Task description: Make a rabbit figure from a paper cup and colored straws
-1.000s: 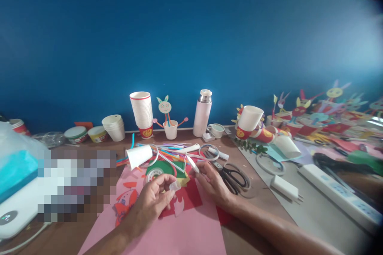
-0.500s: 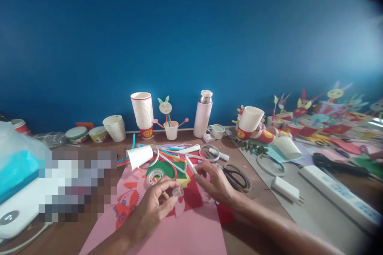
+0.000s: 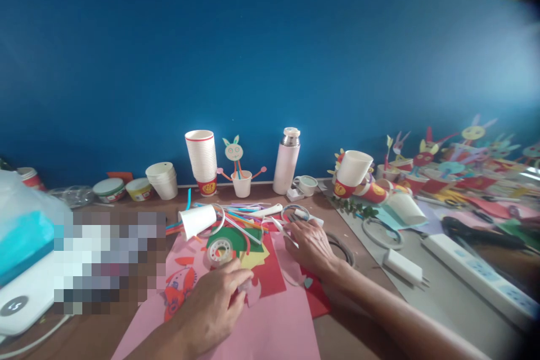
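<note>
My left hand [image 3: 217,301] is low over the pink paper [image 3: 270,332], its thumb and fingers closed around a small clear plastic piece [image 3: 244,286] that they partly cover. Beyond its knuckles lies a white tape roll [image 3: 220,251]. Further right, my right hand [image 3: 313,247] reaches palm down, with a slim white stick [image 3: 290,234] between thumb and fingers. The scissors are hidden beneath this hand. Red paper [image 3: 274,270], yellow paper [image 3: 253,257] and green paper [image 3: 230,238] lie between the hands. Orange paper cutouts [image 3: 179,292] with drawn lines are left of my left hand.
A paper cup [image 3: 197,221] lies tipped beside coloured strips [image 3: 240,219]. At the wall stand stacked cups [image 3: 201,157], a rabbit-faced cup figure [image 3: 242,184] and a pink thermos [image 3: 287,164]. A power strip [image 3: 481,273] and charger [image 3: 405,268] lie to the right.
My right hand has moved right, over where the scissors showed, with the white stick shifting along. My left hand has lowered slightly and turned, covering more of the clear piece.
</note>
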Demonstrator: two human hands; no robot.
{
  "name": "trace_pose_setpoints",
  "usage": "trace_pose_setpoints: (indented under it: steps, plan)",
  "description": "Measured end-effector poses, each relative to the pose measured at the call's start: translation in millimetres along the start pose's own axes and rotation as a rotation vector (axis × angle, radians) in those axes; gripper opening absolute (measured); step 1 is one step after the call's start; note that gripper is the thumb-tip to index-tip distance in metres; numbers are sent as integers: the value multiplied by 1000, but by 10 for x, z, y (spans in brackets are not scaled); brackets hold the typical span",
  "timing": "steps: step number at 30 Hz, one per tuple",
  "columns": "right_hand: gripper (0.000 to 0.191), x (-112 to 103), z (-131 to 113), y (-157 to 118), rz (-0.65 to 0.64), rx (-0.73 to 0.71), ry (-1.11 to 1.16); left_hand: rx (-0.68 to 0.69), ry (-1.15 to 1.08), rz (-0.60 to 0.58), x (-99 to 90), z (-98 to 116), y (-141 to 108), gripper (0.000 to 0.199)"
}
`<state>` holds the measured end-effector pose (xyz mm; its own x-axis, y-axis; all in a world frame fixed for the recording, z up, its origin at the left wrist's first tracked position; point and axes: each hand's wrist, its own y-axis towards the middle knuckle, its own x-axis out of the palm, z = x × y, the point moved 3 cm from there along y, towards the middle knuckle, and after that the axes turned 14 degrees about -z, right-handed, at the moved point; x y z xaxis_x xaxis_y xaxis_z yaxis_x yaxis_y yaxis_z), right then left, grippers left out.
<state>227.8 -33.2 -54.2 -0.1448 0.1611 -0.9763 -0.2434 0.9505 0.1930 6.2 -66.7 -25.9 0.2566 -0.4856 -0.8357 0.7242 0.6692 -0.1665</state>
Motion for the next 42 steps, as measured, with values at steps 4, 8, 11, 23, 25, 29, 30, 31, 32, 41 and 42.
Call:
trace_pose_setpoints:
  steps: [4, 8, 11, 23, 25, 29, 30, 31, 32, 41, 42]
  plan:
    - [16, -8, 24, 5, 15, -10, 0, -38, -51, 18, 6, -49, 16, 30]
    - [19, -168, -33, -11, 29, -131, 233, -90, -295, 32, -35, -140, 38, 25]
    - [21, -340, -102, -46, 2, -230, 439, -52, -475, 60, -106, -180, 62, 21]
    - [26, -324, -284, -151, -79, -530, 335, 43, -673, 105, -87, -264, 118, 27]
    - [26, -327, -306, -160, -78, -532, 338, 43, -676, 105, -100, -240, 116, 28]
    - [17, -408, -212, -127, -65, -331, 375, -2, -589, 108, -161, -167, 90, 31]
    - [16, -430, -139, -104, -37, -227, 391, -23, -548, 97, -169, -151, 80, 31]
    - [17, -445, -46, -78, 4, -119, 408, -41, -505, 87, -172, -138, 69, 31]
    - [19, -452, 58, -52, 53, -22, 425, -53, -462, 81, -171, -127, 58, 31]
    - [19, -252, 551, 91, 106, 178, 330, 14, -122, -18, -105, -28, 28, 31]
    - [18, -238, 510, 89, 78, 181, 295, 0, -99, -13, -100, -30, 34, 29]
